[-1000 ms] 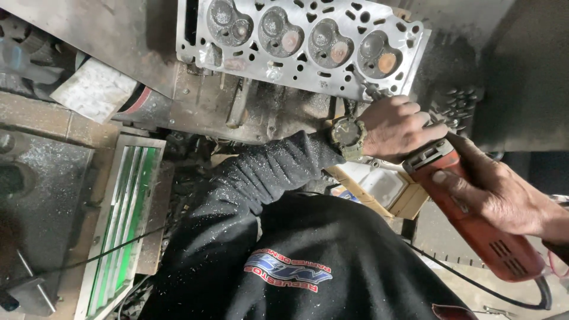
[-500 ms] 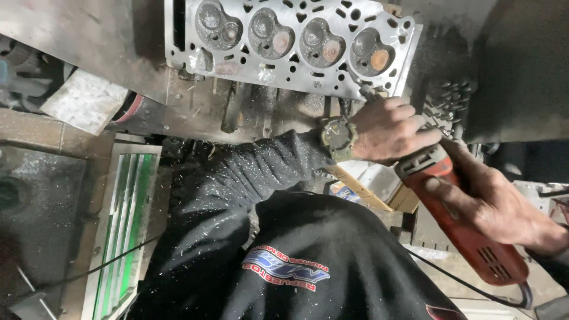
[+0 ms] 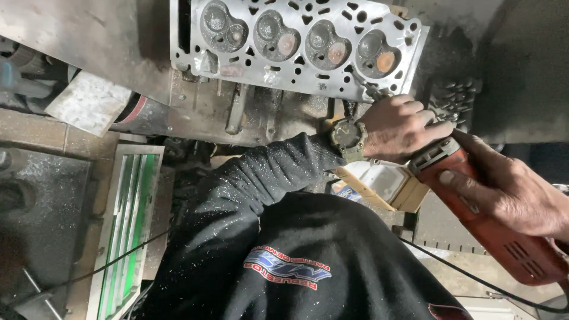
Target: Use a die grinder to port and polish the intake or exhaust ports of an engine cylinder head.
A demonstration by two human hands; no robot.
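Note:
A grey metal cylinder head (image 3: 296, 44) with several round chambers lies on the bench at the top of the view. My right hand (image 3: 504, 186) grips the body of a red power grinder (image 3: 486, 213), which points up toward the head's right end. My left hand (image 3: 400, 127), with a dark wristwatch (image 3: 348, 137) above the black sleeve, closes over the front of the grinder just below the head's lower right corner. The grinder's tip is hidden under my left hand.
A green and white tray (image 3: 121, 228) lies at the lower left. A grey metal plate (image 3: 89, 104) sits to its upper left. A wooden box (image 3: 385, 184) lies under my left wrist. The grinder's black cable (image 3: 474, 281) trails to the lower right.
The view has drifted, so the cylinder head and both hands sit a little further left and higher in the frame. Both hands keep their grip on the grinder.

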